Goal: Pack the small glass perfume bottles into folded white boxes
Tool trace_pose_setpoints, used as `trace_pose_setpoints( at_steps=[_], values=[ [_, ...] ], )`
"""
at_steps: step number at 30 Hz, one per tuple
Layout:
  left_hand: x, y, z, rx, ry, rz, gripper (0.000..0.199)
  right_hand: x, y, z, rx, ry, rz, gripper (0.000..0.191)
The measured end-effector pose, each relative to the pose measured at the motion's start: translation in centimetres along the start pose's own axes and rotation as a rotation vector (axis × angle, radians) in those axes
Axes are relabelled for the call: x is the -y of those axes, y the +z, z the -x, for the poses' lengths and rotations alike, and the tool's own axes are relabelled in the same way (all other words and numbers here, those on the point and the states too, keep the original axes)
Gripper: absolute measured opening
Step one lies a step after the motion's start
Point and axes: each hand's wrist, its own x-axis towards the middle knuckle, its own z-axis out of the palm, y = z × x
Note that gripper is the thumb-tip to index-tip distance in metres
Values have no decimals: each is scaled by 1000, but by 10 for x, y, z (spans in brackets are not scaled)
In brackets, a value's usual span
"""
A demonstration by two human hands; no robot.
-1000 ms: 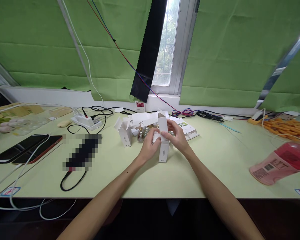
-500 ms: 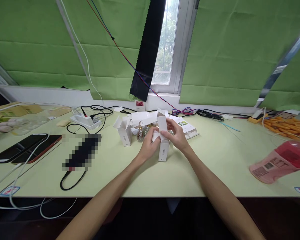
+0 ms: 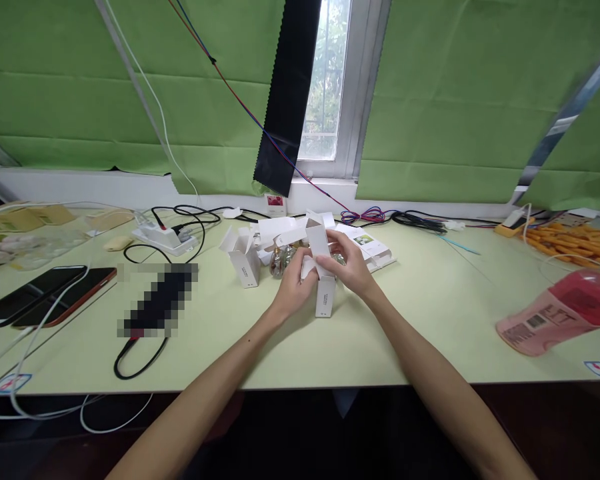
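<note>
A small white carton [image 3: 325, 301] with printed text stands upright on the table, its tall top flap raised. My left hand [image 3: 295, 287] is closed on the carton's left side near the top, thumb against its upper edge. From the right, my right hand [image 3: 351, 265] grips the same carton, with the thumb across the flap's base. The carton's inside is hidden from this angle. Left of it stands another white carton [image 3: 245, 265] with its top flaps open. Behind my left hand are small clear glass items [image 3: 279, 260], partly covered.
More white cartons [image 3: 281, 230] lie behind my hands. A power strip [image 3: 166, 239], cables and two phones [image 3: 75, 297] are on the left, near a blurred dark object [image 3: 160, 300]. A pink-labelled bottle [image 3: 555, 317] and an orange pile [image 3: 570, 241] are at right.
The raised flap leans more to the left than before. Both hands keep their hold on the carton. The whole view has shifted slightly.
</note>
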Motion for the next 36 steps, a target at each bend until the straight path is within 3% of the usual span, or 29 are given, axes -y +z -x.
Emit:
trace_pose_setpoints(
  at_steps=[7, 16, 36],
  values=[
    [3, 6, 4, -89, -8, -14, 22, 1, 3, 1, -7, 62, -160, 57],
    [7, 5, 3, -166, 18, -49, 19, 4, 3, 1, 34, 87, -131, 62],
    [8, 3, 4, -225, 7, -67, 13, 8, 5, 2, 148, 87, -271, 67]
  ],
)
